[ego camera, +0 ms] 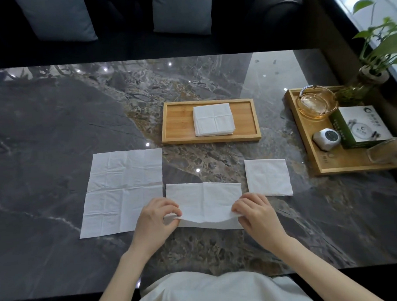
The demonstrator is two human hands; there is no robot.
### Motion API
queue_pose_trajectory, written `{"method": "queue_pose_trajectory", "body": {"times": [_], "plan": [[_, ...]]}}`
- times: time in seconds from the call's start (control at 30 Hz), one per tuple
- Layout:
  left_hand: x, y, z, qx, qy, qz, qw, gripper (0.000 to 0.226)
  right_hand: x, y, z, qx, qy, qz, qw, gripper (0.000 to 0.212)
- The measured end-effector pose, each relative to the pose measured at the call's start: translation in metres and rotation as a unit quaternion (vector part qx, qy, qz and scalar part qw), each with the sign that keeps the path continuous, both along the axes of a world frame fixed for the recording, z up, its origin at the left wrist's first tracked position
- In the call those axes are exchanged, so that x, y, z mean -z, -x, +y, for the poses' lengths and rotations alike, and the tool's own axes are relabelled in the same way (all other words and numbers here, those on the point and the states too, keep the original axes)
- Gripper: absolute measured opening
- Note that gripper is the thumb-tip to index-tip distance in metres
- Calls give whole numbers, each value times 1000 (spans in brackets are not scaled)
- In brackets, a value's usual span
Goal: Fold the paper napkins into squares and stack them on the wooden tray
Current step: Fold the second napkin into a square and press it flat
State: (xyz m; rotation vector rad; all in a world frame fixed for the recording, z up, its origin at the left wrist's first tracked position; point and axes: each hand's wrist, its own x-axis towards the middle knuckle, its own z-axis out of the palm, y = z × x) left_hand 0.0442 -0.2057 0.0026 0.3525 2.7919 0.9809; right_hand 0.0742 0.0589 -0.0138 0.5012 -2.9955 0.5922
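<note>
Dark marble table (55,124) with a black sofa and grey cushions behind it. Left hand (156,220) pinches the near-left edge of a half-folded napkin (204,200), right hand (257,213) pinches its near-right edge; the near edge is lifted slightly off the table, and the rest lies flat at near centre. Just left of it, touching or almost touching, lies an unfolded napkin (124,190), spread flat. Just right of it lies a folded square napkin (268,177), flat on the table. Farther back, at centre, the wooden tray (178,124) holds a stack of folded napkins (213,119), right of the tray's middle. At far right a second wooden tray (306,143) carries a glass ashtray (317,102), a green-and-white box (360,126), a small white gadget (326,138). A potted plant (375,51) stands behind it.
</note>
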Motion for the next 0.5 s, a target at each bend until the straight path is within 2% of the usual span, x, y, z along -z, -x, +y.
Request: {"method": "queue_pose_trajectory", "body": {"times": [0.07,0.17,0.23,0.3,0.37,0.5], "plan": [[0,-1,-2,20,0,-23,1000,8,4,-5,3,14,-20,5,1000,35],[-7,-3,-1,15,-21,-58,998,28,5,-5,6,44,-18,33,998,44],[-8,-2,6,-14,-26,-22,999,34,4,-1,2,63,-9,49,997,46],[-2,1,20,-27,4,40,999,37,2,3,-9,75,6,66,995,44],[7,4,38,-3,52,59,997,41,2,8,-30,74,-2,65,995,38],[29,2,64,47,167,37,984,48,14,15,-67,52,-73,-40,995,47]]}}
